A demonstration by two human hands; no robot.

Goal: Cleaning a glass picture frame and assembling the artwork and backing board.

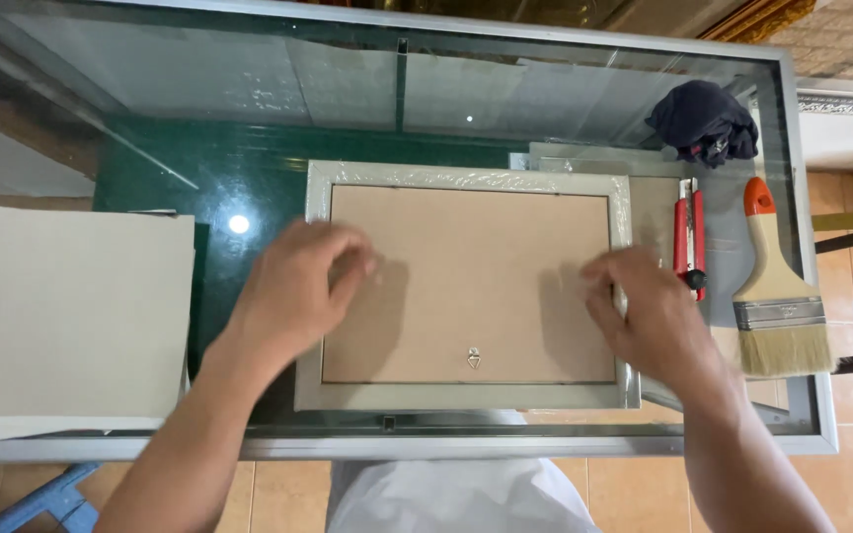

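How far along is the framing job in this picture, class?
Done: the brown backing board sits inside the face-down silver frame. In hand: left hand and right hand press its side edges. Left: the red utility knife and paintbrush lie unused alongside.

One picture frame (466, 286), one paintbrush (777, 296), one utility knife (689, 237), one dark cloth (703, 120).

We list a silver-grey picture frame (466, 397) with plain tan backing board (466, 286). Right of the frame: our red-and-black utility knife (689, 237), orange-tipped, cream-handled paintbrush (772, 286), dark navy cloth (703, 120). Left: off-white board (61, 316).
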